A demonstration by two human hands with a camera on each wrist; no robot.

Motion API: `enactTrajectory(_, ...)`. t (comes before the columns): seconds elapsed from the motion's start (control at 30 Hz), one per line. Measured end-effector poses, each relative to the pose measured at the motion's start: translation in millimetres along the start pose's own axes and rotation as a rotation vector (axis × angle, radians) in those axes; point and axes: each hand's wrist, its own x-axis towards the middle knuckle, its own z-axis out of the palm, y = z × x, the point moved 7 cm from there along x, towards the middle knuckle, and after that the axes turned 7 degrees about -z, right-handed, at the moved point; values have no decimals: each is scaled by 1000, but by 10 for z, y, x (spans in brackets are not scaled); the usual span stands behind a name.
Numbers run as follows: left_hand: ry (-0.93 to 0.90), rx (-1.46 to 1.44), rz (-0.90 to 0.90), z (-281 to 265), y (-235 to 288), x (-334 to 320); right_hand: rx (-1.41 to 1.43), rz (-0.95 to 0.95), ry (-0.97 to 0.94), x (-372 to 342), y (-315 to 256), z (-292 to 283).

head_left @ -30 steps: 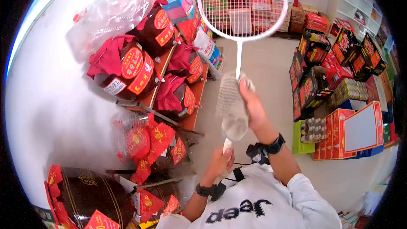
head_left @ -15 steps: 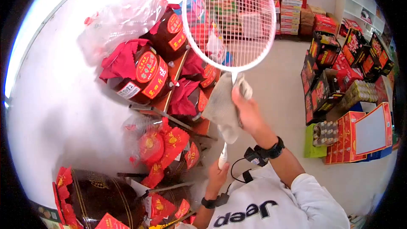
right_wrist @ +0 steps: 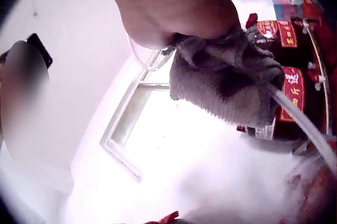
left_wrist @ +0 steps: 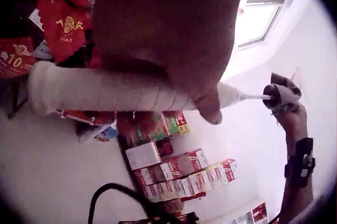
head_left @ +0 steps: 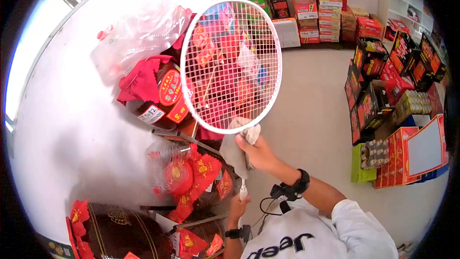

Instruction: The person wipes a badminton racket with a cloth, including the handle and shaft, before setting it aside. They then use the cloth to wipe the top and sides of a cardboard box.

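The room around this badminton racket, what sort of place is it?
Most likely a small shop, or perhaps its stockroom: there are big dark jars with red labels on the left, tall stacks of cartons at the back, and black-and-red boxes piled on the right.

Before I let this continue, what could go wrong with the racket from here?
The racket overlaps dark jars in the head view; if they are near, a swing might knock one. The right hand holds the cloth around the shaft; a hard pull could twist the handle in the left hand.
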Motion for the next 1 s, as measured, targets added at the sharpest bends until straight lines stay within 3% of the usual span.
enactTrajectory(0.17, -124, 53, 77, -22, 621, -177, 80, 62, 34, -177, 81, 136)
enactTrajectory(0.27, 112, 256, 359, -406, 816, -39, 19, 104, -21, -195, 38, 166)
enactTrajectory(0.37, 284, -200, 428, -745, 1853, -389, -37, 74, -65, -198, 60, 138)
enactTrajectory(0.47, 335, -383, 694, -836, 2587, -602, -46, 35, -114, -192, 63, 202)
enactTrajectory(0.5, 299, -356, 736, -857, 2720, -609, -48, 39, -131, -243, 64, 208)
enactTrajectory(0.57, 415, -270, 828, -905, 2991, -702, -68, 61, -192, -299, 167, 207)
enactTrajectory(0.67, 592, -387, 734, -997, 2967, -678, -117, -12, -245, -337, 155, 239)
enactTrajectory(0.8, 390, -544, 696, -980, 3053, -605, -57, 143, -366, -350, 164, 161)
enactTrajectory(0.87, 447, -573, 721, -980, 3075, -669, -59, 348, -269, -368, 205, -24)
enactTrajectory(0.93, 433, -648, 715, -996, 3032, -668, -189, 398, -183, -371, 416, -343)
enactTrajectory(1.0, 412, -752, 722, -1040, 2944, -637, -6, 403, 9, -276, 559, -717)
